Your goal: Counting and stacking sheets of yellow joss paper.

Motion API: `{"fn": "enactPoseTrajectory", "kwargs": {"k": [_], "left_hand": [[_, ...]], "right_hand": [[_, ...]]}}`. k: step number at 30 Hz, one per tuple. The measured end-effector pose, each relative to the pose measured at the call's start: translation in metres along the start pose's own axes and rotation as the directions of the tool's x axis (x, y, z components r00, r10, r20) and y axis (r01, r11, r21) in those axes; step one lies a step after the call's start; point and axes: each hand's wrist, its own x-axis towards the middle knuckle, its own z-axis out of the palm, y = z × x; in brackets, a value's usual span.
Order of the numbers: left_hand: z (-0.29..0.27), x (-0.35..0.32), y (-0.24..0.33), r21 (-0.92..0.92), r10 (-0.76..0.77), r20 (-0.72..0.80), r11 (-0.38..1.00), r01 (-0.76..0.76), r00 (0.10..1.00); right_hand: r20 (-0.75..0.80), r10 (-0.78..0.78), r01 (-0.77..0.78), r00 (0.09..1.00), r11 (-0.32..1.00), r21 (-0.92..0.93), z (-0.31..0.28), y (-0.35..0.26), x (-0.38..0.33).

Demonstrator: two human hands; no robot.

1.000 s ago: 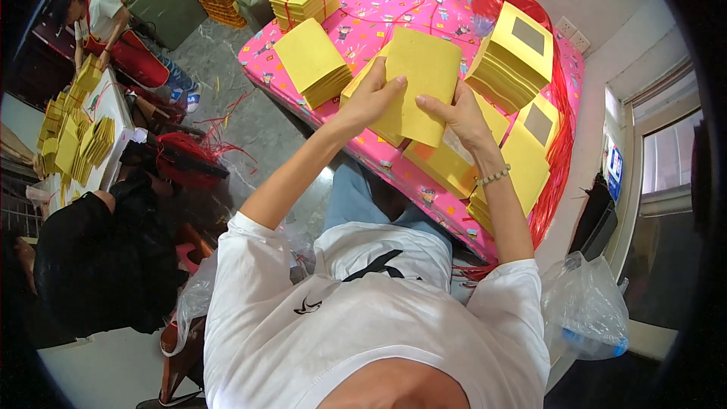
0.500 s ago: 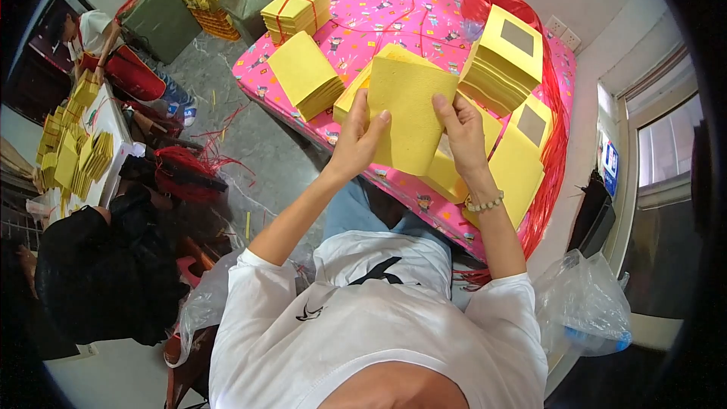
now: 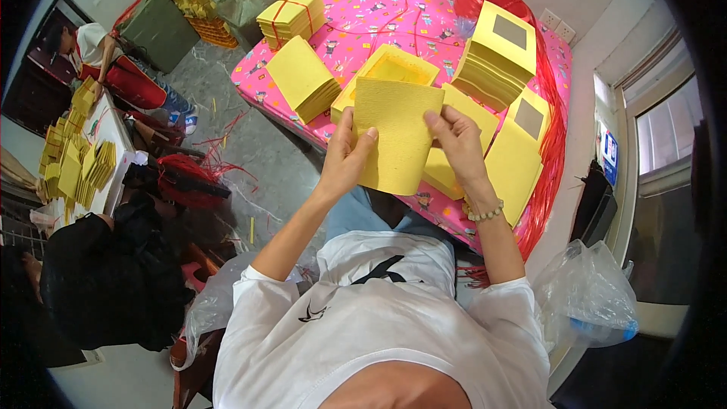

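Between my two hands is a small set of yellow paper sheets [image 3: 397, 136], slightly bowed, in front of my waist. My left hand [image 3: 348, 153] grips its left edge, thumb on the near face. On the right edge, my right hand [image 3: 457, 144] pinches it with thumb and fingers; how many sheets there are cannot be made out. Just behind stands a stack with an orange-patterned top sheet [image 3: 401, 67], partly hidden by the held paper. To its left sits a plain yellow stack [image 3: 303, 76]. More yellow paper [image 3: 509, 170] lies right of my right hand.
A pink patterned table cover [image 3: 379, 0] lies under the stacks. One bundle [image 3: 291, 17] is tied with red string; a tall stack [image 3: 496, 57] bears a grey square. Red plastic strands [image 3: 556, 174] hang along the right edge. At far left, a person [image 3: 95, 49] stands by a white table [image 3: 113, 155].
My hands have brought the yellow sheets lower and a little left, closer to my body. More of the orange-patterned stack behind now shows.
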Motion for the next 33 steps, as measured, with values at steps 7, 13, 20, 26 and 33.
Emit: {"fn": "enactPoseTrajectory", "kwargs": {"k": [7, 13, 20, 26, 33], "left_hand": [[-0.008, -0.011, -0.006, 0.105, -0.009, -0.009, 0.994, 0.009, 1.000], [-0.010, -0.029, -0.010, 0.140, -0.024, -0.053, 0.990, 0.031, 0.998], [-0.019, -0.046, -0.018, 0.107, -0.029, -0.130, 0.993, 0.043, 0.991], [-0.029, -0.057, -0.021, 0.130, -0.015, -0.214, 0.991, 0.044, 0.977], [-0.040, -0.057, -0.013, 0.082, -0.010, -0.328, 0.996, 0.039, 0.945]], "right_hand": [[0.050, 0.150, -0.148, 0.987, 0.988, -0.042, -0.001, 0.016, -0.015], [0.153, 0.170, -0.162, 0.974, 0.985, -0.062, 0.000, 0.038, -0.025], [0.189, 0.255, -0.250, 0.948, 0.967, -0.048, 0.013, 0.049, -0.033], [0.196, 0.310, -0.325, 0.930, 0.944, 0.047, 0.023, 0.071, -0.039], [0.213, 0.296, -0.270, 0.931, 0.952, -0.143, 0.036, 0.081, -0.039]]}}
